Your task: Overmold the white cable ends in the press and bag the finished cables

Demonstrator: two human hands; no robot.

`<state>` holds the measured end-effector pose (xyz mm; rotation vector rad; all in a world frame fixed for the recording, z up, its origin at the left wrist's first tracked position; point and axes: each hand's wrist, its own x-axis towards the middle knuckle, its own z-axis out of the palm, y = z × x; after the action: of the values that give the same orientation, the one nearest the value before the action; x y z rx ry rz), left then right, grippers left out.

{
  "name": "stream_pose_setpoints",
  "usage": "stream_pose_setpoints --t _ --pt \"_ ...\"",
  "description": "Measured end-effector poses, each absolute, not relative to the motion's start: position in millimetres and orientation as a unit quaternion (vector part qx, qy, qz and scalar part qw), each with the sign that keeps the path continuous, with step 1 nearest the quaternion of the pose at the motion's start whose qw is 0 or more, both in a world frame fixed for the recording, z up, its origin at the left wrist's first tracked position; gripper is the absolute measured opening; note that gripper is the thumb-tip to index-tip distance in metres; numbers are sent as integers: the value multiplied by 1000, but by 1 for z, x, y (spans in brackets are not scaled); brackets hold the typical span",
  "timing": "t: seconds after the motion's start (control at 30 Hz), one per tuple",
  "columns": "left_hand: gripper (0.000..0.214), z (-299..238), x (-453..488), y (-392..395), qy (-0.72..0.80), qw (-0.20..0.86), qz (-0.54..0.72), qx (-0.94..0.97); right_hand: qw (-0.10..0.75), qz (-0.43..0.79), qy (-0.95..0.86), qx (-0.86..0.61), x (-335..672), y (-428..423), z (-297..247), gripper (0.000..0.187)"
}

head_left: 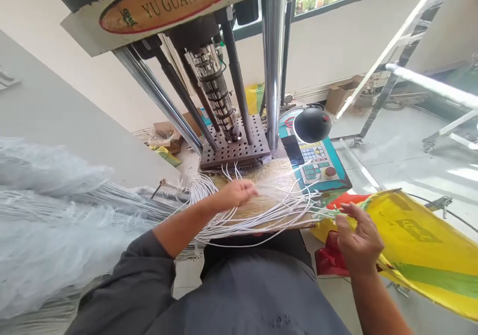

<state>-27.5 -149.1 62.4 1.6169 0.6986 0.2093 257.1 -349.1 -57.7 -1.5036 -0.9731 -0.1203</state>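
A fan of thin white cables [269,215] lies across a worn wooden board [276,180] in front of me. My left hand [239,193] rests on the cables near the board's left side, fingers curled and pressed onto them. My right hand [356,238] hovers at the cables' right ends, beside a yellow woven sack [421,240], with its fingers bent and partly spread; I cannot see anything between them. A big bundle of more white cables [123,200] runs off to the left under plastic wrap [45,225].
Behind the board stands a vertical press with steel columns [272,61], a perforated plate [239,146] and a barrel [218,96]. A control panel [317,163] and black lamp head [311,123] sit at right. Cardboard boxes [339,96] and metal frames [411,76] lie beyond.
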Motion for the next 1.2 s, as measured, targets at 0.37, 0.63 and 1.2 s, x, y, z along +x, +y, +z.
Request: stream_pose_setpoints --t 0.37,0.63,1.2 --pt "38 59 -24 -172 299 641 123 696 574 493 -490 -433 180 -324 -20 30" --pt "38 49 -30 -171 375 565 201 707 667 483 -317 -470 127 -296 -58 78" --pt "43 37 -51 -209 367 635 227 641 798 511 -33 -319 154 -291 -24 76"
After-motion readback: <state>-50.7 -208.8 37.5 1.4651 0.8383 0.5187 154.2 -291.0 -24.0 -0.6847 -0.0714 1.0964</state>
